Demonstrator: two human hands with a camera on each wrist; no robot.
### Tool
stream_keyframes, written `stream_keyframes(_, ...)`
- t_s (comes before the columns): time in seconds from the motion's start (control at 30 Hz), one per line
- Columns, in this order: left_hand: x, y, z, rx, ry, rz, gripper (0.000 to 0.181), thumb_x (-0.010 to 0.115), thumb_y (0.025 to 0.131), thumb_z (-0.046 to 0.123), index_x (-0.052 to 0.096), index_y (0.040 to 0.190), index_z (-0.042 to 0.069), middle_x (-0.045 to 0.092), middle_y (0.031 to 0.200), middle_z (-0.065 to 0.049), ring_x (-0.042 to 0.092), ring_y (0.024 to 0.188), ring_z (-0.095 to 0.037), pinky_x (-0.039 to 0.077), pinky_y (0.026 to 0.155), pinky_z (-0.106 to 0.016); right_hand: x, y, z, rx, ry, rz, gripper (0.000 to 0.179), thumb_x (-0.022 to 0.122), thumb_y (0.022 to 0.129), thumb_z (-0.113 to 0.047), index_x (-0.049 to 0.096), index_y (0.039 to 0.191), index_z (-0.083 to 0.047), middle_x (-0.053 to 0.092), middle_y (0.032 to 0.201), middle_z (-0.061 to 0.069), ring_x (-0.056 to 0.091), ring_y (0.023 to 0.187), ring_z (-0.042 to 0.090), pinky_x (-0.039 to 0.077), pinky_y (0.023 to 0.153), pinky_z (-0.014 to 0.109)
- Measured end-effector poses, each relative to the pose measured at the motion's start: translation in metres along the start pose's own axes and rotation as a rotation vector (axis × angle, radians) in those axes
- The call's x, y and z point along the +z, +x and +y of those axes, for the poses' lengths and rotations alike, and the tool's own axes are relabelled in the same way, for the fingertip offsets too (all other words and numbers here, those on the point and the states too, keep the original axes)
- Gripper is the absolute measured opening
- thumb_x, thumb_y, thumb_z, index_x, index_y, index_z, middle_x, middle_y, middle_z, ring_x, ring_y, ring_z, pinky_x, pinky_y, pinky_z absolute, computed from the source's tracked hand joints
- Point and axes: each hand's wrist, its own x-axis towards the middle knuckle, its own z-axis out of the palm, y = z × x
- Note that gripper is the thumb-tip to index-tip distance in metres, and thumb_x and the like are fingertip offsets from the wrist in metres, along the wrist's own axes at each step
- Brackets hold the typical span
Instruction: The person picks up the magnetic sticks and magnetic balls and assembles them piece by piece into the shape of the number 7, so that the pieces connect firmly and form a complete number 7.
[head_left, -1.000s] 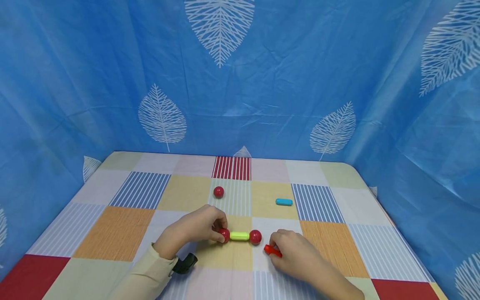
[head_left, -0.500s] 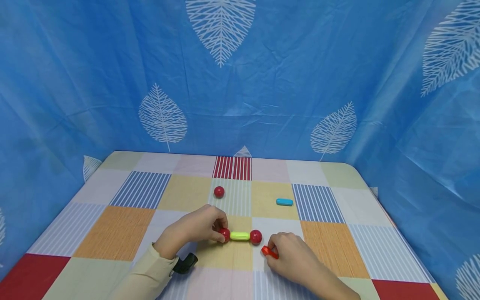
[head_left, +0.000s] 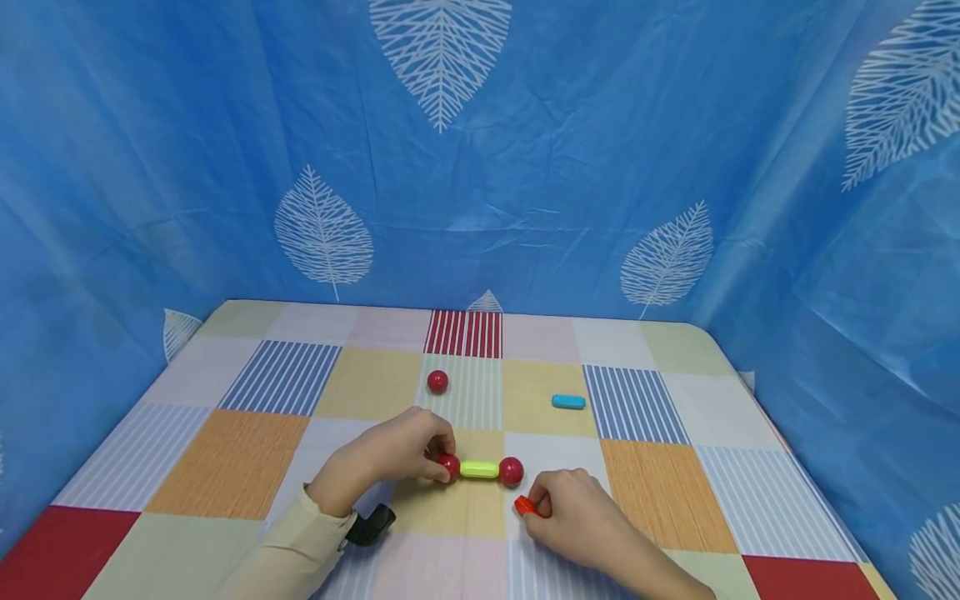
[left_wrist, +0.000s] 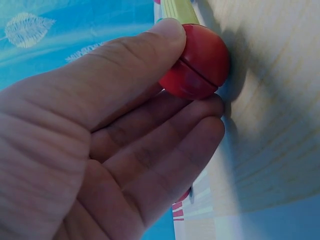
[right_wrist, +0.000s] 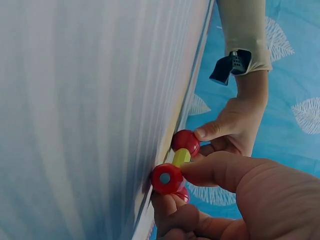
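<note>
In the head view, a yellow-green rod (head_left: 479, 470) lies between two red balls, touching both. My left hand (head_left: 401, 450) pinches the left red ball (left_wrist: 207, 57) between thumb and fingers, at the rod's left end. The right red ball (head_left: 512, 472) sits untouched on the cloth at the other end. Just to its lower right, my right hand (head_left: 577, 512) holds a short red rod (head_left: 527, 506) between thumb and fingers, apart from the ball. Seen end-on in the right wrist view, this rod's tip (right_wrist: 166, 178) has a blue-grey round centre and partly covers the ball behind it.
A third red ball (head_left: 437, 382) rests farther back on the patchwork cloth (head_left: 352, 392). To the right lies a blue rod (head_left: 568, 402). A blue curtain (head_left: 525, 167) with white leaf prints surrounds the table's back and sides. A black device (head_left: 371, 525) is on the left wrist.
My right hand has slid a little to the left and nearer to me, bringing the red rod along. The left hand keeps its pinch on the ball in the same place.
</note>
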Motion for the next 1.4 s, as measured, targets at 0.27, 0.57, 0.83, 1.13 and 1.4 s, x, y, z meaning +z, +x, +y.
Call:
stream_keyframes(0.27,-0.001,0.001,-0.002,0.017,0.011,0.006,0.017,0.084,0.076,0.014,0.069,0.081,0.015,0.062,0.074,0.012,0.058,0.069,-0.007,0.05,0.067,-0.023,0.001,0.007,0.001,0.061,0.199,-0.079,0.008,0.071,0.077,-0.015,0.066,0.071,-0.017,0.059,0.059,-0.01,0.052,0.052,0.006,0.041,0.046,0.024)
stream_keyframes(0.57,-0.002,0.004,-0.001,0.013,0.01,-0.009,0.017,0.084,0.076,0.015,0.069,0.082,0.015,0.062,0.074,0.012,0.058,0.069,-0.007,0.05,0.067,-0.024,0.005,0.014,0.006,0.27,0.627,-0.224,0.009,0.067,0.082,-0.008,0.067,0.074,-0.003,0.059,0.063,0.002,0.043,0.043,0.009,0.039,0.043,0.021)
stream_keyframes(0.83,-0.001,0.003,0.001,-0.006,0.009,-0.009,0.017,0.084,0.076,0.013,0.068,0.082,0.014,0.062,0.074,0.01,0.059,0.07,-0.008,0.051,0.068,-0.024,0.008,0.017,0.014,0.379,0.937,-0.333,0.011,0.066,0.084,-0.007,0.066,0.082,0.003,0.068,0.073,0.011,0.045,0.039,0.005,0.041,0.041,0.016)
stream_keyframes(1.13,0.0,0.003,0.001,-0.026,-0.004,-0.014,0.017,0.084,0.077,0.014,0.068,0.082,0.015,0.062,0.075,0.011,0.059,0.07,-0.009,0.05,0.068,-0.024,0.009,0.02,0.017,0.382,1.016,-0.358,0.011,0.066,0.085,-0.007,0.068,0.084,0.004,0.072,0.081,0.015,0.048,0.04,0.003,0.043,0.042,0.015)
stream_keyframes(1.4,0.001,0.003,0.0,-0.005,0.002,-0.013,0.017,0.084,0.076,0.014,0.068,0.082,0.014,0.062,0.074,0.011,0.058,0.07,-0.009,0.05,0.068,-0.024,0.01,0.022,0.016,0.386,1.021,-0.335,0.014,0.063,0.086,-0.006,0.068,0.086,0.006,0.072,0.08,0.014,0.048,0.042,0.0,0.043,0.042,0.015)
